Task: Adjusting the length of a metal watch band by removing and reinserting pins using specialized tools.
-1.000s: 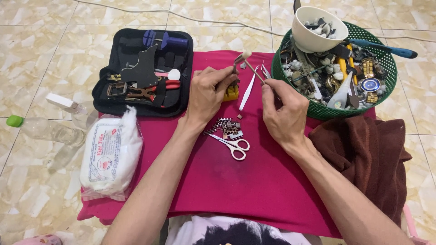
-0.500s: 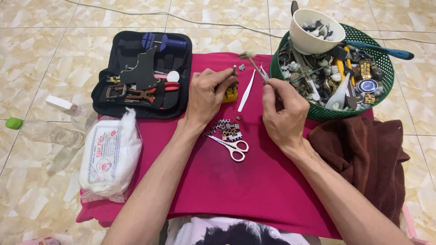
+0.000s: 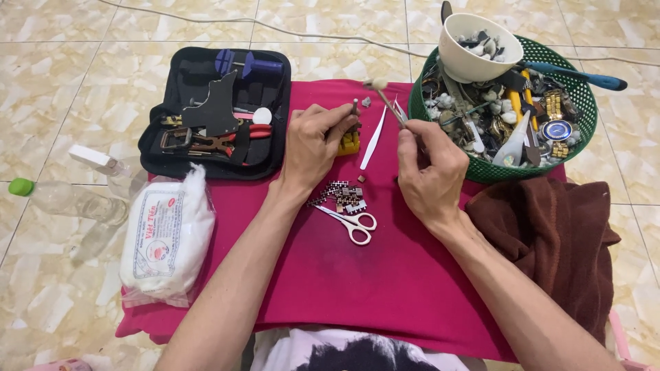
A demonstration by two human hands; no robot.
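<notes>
Small hammer (image 3: 385,96) in right hand (image 3: 430,168), beside left hand (image 3: 313,144)

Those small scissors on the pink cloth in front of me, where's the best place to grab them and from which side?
Take the scissors by the two white finger loops, which lie at the lower right end, nearest the right hand. Come from above on that side: they lie flat and closed on the cloth, blades pointing up-left toward the watch band links, so the loops are probably the safest, clearest grip.

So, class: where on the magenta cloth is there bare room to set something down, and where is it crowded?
Bare: the near stretch of the magenta cloth, between the forearms, below the scissors. Crowded: the far edge around the left hand, right hand, green basket and black tool case.
</notes>
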